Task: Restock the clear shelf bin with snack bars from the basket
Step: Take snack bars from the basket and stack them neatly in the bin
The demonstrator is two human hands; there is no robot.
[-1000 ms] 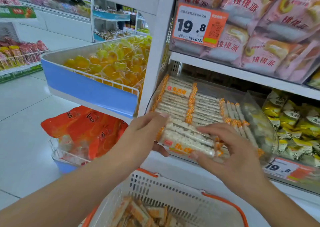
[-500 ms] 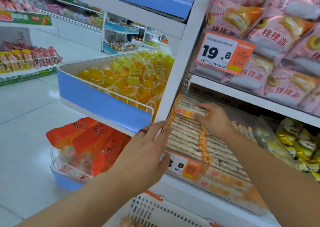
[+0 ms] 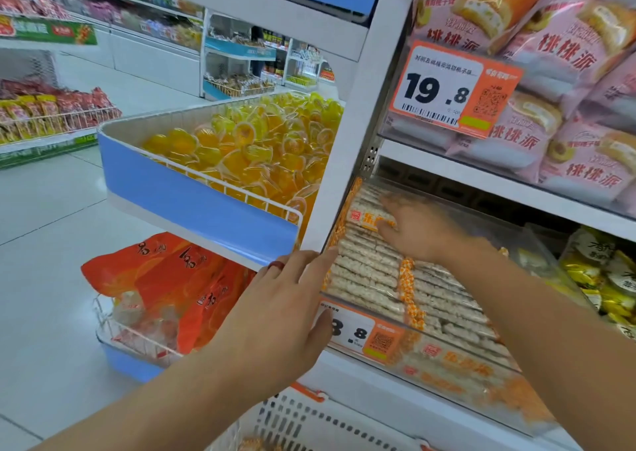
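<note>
The clear shelf bin [image 3: 457,375] sits on the lower shelf, filled with rows of white snack bars [image 3: 364,275] with orange-checked ends. My right hand [image 3: 416,230] reaches deep into the bin's back left part, fingers spread flat on the top bars; it is blurred. My left hand [image 3: 289,309] rests with straight fingers against the bin's front left corner, by the price tag [image 3: 364,333]. The white basket [image 3: 309,426] with orange trim shows at the bottom edge, a few bars visible inside.
A white shelf upright [image 3: 358,120] stands left of the bin. Left of it are a blue tray of yellow jelly cups [image 3: 247,147] and orange bags [image 3: 161,278] below. Pink cake packs [image 3: 557,72] fill the shelf above; yellow packets [image 3: 599,275] lie right of the bin.
My right hand carried the bars from the bin's front up to its back and now presses them down. My left hand let go of them and moved to the bin's front corner.
</note>
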